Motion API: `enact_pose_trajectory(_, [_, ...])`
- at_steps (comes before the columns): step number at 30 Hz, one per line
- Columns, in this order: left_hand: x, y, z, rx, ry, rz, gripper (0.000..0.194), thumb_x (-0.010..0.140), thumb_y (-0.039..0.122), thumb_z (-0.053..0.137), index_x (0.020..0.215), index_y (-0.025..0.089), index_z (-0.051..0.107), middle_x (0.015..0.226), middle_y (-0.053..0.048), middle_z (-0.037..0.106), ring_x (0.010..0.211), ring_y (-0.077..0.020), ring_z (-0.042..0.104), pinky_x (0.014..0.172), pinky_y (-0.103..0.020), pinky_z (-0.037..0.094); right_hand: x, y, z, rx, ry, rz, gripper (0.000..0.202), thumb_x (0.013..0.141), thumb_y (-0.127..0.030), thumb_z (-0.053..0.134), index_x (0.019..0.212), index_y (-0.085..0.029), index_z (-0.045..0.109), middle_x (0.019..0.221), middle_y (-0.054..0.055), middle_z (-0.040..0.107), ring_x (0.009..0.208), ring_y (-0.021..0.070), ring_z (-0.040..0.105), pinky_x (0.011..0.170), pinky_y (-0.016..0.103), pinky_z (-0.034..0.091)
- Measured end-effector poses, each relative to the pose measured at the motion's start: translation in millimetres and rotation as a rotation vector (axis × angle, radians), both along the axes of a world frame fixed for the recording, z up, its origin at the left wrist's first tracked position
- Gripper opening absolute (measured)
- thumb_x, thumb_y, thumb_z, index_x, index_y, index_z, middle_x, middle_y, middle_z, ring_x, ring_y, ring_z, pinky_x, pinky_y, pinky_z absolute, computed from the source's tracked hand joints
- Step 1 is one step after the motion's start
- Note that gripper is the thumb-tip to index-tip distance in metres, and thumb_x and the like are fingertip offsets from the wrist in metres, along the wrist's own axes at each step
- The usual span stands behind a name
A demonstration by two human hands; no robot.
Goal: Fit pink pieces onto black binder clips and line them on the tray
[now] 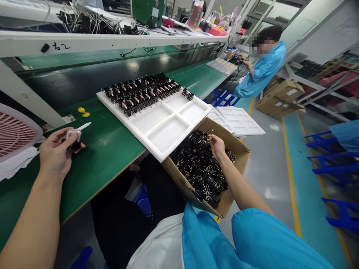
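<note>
My left hand (57,151) is closed around a small object with a pale, pinkish-white face and a black lower part (73,135), held over the green bench. Its exact kind is partly hidden by the fingers. My right hand (217,147) reaches into a cardboard box (242,149) heaped with black binder clips (200,164). Its fingertips pinch a binder clip (209,135) by its wire handles at the top of the heap. Between the hands, a white compartment tray (157,144) lies on the bench, with rows of clipped pieces (140,97) filling its far compartments.
A white-tipped tube (85,126) and yellow pieces (83,112) lie near my left hand. A pink fan (17,129) stands at left. More white trays (241,121) sit behind the box. Another person (260,67) works farther along the bench. A shelf (98,43) runs above.
</note>
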State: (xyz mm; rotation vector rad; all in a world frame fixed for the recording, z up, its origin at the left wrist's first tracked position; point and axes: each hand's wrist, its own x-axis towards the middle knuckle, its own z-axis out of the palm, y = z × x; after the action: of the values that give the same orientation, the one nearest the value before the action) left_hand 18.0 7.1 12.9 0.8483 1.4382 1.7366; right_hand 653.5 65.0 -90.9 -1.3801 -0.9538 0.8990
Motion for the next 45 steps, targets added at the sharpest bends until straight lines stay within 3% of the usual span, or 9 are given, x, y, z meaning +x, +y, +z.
enact_pose_trajectory(4, [-4,1,-3.6,0.017,-0.016,0.005,0.05,0.055,0.024,0.098,0.101,0.016,0.08,0.09,-0.004,0.075,0.053,-0.0191,0.069,0.038,-0.024,0.051,-16,-5,29.3,0.015,0.518,0.055,0.036,0.084,-0.04,0.075,0.066,-0.023,0.049,0.089,0.006,0.072,0.088,0.0231,0.071,0.084,0.041,0.062])
enact_pose_trajectory(8, [-5,1,-4.3,0.012,-0.028,-0.006,0.05,0.055,0.023,0.098,0.101,0.017,0.079,0.087,-0.003,0.074,0.054,-0.0184,0.069,0.038,-0.023,0.05,-31,-7,40.1,0.03,0.611,0.045,0.03,0.08,-0.028,0.077,0.069,-0.022,0.05,0.077,0.001,0.066,0.059,0.0118,0.054,0.064,0.03,0.057])
enact_pose_trajectory(12, [-5,0,-3.9,0.009,-0.013,-0.026,0.052,0.056,0.023,0.097,0.104,0.017,0.079,0.089,-0.003,0.074,0.053,-0.0182,0.069,0.038,-0.022,0.049,-33,-12,39.8,0.093,0.58,0.059,0.028,0.073,-0.022,0.079,0.073,-0.023,0.05,0.077,-0.002,0.065,0.051,0.0079,0.041,0.053,0.025,0.047])
enact_pose_trajectory(18, [-6,0,-4.0,-0.009,0.005,-0.027,0.054,0.056,0.027,0.097,0.105,0.017,0.078,0.091,-0.002,0.075,0.055,-0.0167,0.069,0.041,-0.023,0.052,-31,-25,44.8,0.032,0.484,0.121,0.041,0.073,-0.019,0.082,0.11,-0.03,0.067,0.088,-0.002,0.068,0.075,0.0124,0.061,0.071,0.025,0.056])
enact_pose_trajectory(24, [-5,0,-2.4,-0.011,0.0,-0.029,0.055,0.053,0.028,0.098,0.104,0.018,0.078,0.091,-0.002,0.074,0.055,-0.0171,0.069,0.041,-0.022,0.051,-32,-32,51.5,-0.016,0.438,0.163,0.049,0.074,-0.017,0.076,0.12,-0.033,0.069,0.086,-0.005,0.063,0.063,0.0093,0.051,0.059,0.023,0.051])
enact_pose_trajectory(26, [-5,-1,-2.4,-0.013,0.001,-0.028,0.056,0.053,0.028,0.098,0.104,0.018,0.078,0.091,-0.002,0.074,0.055,-0.0169,0.068,0.04,-0.022,0.051,-33,-32,51.9,-0.033,0.427,0.161,0.048,0.074,-0.018,0.076,0.119,-0.033,0.069,0.083,-0.005,0.061,0.062,0.0099,0.052,0.058,0.024,0.051])
enact_pose_trajectory(31, [-5,-1,-3.1,-0.01,0.002,-0.018,0.054,0.054,0.025,0.097,0.104,0.017,0.077,0.092,-0.003,0.075,0.061,-0.0174,0.069,0.043,-0.024,0.054,-35,-30,46.0,-0.082,0.4,0.089,0.041,0.07,-0.017,0.078,0.108,-0.027,0.07,0.085,-0.002,0.067,0.076,0.0165,0.065,0.081,0.035,0.062])
enact_pose_trajectory(38, [-5,-1,-2.1,-0.011,0.012,-0.022,0.054,0.055,0.025,0.097,0.104,0.017,0.077,0.092,-0.004,0.075,0.06,-0.0181,0.069,0.043,-0.024,0.053,-36,-32,30.7,-0.08,0.501,0.079,0.031,0.069,-0.028,0.078,0.099,-0.023,0.074,0.097,0.004,0.073,0.079,0.0176,0.066,0.078,0.033,0.061])
enact_pose_trajectory(45, [-5,0,-2.7,-0.016,0.026,-0.013,0.053,0.054,0.027,0.098,0.103,0.018,0.079,0.09,-0.004,0.075,0.059,-0.0183,0.068,0.041,-0.024,0.05,-36,-29,11.0,-0.108,0.363,0.058,0.034,0.065,-0.031,0.09,0.091,-0.021,0.072,0.09,0.002,0.074,0.079,0.0171,0.069,0.075,0.029,0.061])
